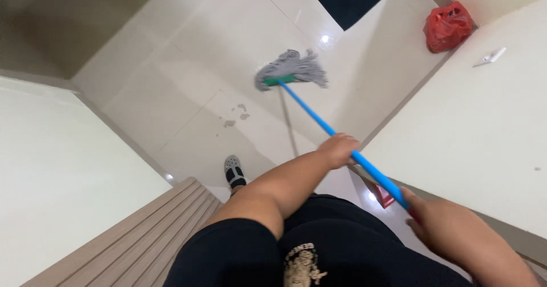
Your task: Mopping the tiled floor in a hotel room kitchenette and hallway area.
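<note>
Blue mop handle point(319, 119) runs diagonally from the grey string mop head point(292, 69), which rests on the pale tiled floor point(188, 82), back to the person. The left hand point(338, 149) wraps it midway; the right hand point(436, 213) grips its end. A red plastic bag point(448, 26) sits by the wall, well apart.

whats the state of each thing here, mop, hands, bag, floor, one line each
mop: grey strand head down on the floor, blue handle slanted
left hand: closed round the handle, midway
right hand: closed round the handle's top end
red bag: bunched shut, by the wall
tiled floor: glossy, few small marks near the mop
</note>
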